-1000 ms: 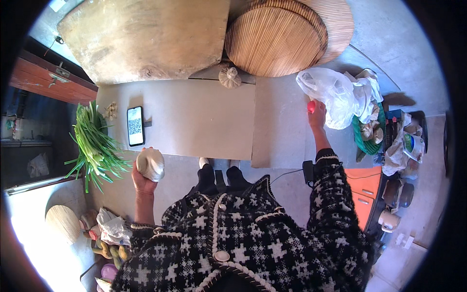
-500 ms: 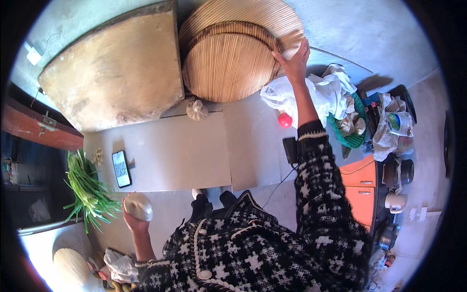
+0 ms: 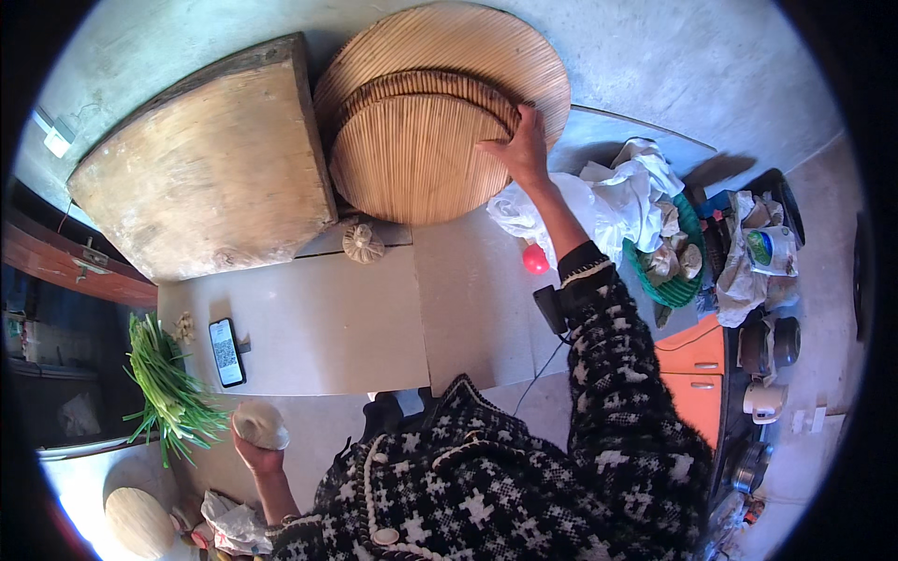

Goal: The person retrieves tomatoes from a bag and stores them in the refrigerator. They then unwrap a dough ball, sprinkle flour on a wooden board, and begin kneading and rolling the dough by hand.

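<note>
Two round lids of straight, tan stalks lean against the wall at the back: a larger round stalk lid (image 3: 449,35) behind a smaller round stalk lid (image 3: 416,159). My right hand (image 3: 526,154) reaches far forward and grips the smaller lid by its right rim, thumb over the front face and fingers behind the edge. Low on the left, my left hand (image 3: 257,458) is raised off the table's near edge, cupped round a pale, smooth, rounded lump like dough (image 3: 262,425).
A big wooden board (image 3: 206,159) leans left of the lids. On the grey table (image 3: 318,327) are a phone (image 3: 226,352), a small tied bundle (image 3: 363,242), a red ball-like thing (image 3: 535,259), white plastic bags (image 3: 599,210) and a green basket (image 3: 692,252). Green leafy stalks (image 3: 168,383) hang at the left.
My right hand has gone from spread fingers beside the lids to gripping the smaller lid's right rim. My left hand still holds the pale lump. The whole view has shifted slightly.
</note>
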Motion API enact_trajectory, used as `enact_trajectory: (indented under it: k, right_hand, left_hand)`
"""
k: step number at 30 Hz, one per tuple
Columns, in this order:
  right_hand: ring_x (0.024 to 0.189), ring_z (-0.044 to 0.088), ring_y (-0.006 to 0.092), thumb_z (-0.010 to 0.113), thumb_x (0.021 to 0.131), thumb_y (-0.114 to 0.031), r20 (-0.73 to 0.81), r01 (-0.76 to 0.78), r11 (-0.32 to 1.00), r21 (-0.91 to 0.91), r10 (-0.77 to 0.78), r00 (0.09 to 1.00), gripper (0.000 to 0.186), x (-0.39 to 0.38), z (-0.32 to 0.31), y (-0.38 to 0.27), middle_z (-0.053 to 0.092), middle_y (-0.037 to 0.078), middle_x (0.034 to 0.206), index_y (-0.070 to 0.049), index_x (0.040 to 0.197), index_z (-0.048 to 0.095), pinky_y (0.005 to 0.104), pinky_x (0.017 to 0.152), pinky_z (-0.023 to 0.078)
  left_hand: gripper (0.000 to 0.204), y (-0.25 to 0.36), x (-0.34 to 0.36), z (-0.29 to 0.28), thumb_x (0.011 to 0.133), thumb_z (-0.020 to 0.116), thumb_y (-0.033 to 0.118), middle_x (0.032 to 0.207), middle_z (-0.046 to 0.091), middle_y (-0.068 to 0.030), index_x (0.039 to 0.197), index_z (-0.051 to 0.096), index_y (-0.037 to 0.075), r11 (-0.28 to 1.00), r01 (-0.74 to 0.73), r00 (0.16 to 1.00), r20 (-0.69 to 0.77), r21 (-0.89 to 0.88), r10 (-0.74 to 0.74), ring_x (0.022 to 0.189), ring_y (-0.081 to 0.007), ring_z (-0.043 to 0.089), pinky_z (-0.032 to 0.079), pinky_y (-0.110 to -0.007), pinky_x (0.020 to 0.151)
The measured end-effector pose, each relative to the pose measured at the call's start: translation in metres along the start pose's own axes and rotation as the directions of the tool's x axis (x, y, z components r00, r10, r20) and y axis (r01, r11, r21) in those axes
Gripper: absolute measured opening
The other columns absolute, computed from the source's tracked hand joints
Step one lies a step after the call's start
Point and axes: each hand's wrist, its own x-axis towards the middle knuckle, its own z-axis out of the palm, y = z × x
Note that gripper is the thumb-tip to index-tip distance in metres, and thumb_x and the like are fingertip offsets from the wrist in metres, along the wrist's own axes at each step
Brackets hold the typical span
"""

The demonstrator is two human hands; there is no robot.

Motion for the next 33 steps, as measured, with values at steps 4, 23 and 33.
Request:
enact_trajectory:
  k: [4,23,33]
  right_hand:
    - [0.108,0.052,0.0371,0.094,0.052,-0.029,-0.009,0.031,0.999,-0.025,-0.031,0.999,0.089,0.017,-0.026,0.026,0.052,0.020,0.116,-0.001,0.123,0.049,0.0435,0.095,0.045]
    - [0.103,0.063,0.0226,0.088,0.066,-0.017,0.392,-0.168,0.984,0.054,0.134,0.910,0.071,0.078,-0.126,0.128,0.066,0.012,0.113,-0.003,0.125,0.051,0.0347,0.091,0.050]
    - [0.130,0.045,0.0326,0.082,0.075,-0.018,0.055,-0.022,0.946,-0.323,0.042,0.998,0.074,0.083,-0.179,0.218,0.053,0.017,0.137,-0.005,0.140,0.047,0.0416,0.111,0.035]
  left_hand:
    - [0.038,-0.010,0.000,0.013,0.098,0.051,0.039,0.116,0.066,-0.0063,0.121,0.061,0.011,0.999,-0.039,0.998,-0.045,0.000,0.038,0.105,-0.0260,0.064,0.052,-0.047,0.093]
    - [0.039,-0.033,0.013,0.053,0.100,0.048,0.039,0.118,0.064,-0.0093,0.122,0.060,0.009,1.000,-0.023,0.998,-0.052,0.019,0.024,0.108,-0.0287,0.062,0.053,-0.050,0.092]
    - [0.039,-0.042,0.027,0.048,0.100,0.048,0.038,0.118,0.064,-0.0114,0.123,0.059,0.009,0.997,0.053,0.998,-0.024,-0.054,-0.054,0.108,-0.0298,0.063,0.053,-0.050,0.093]
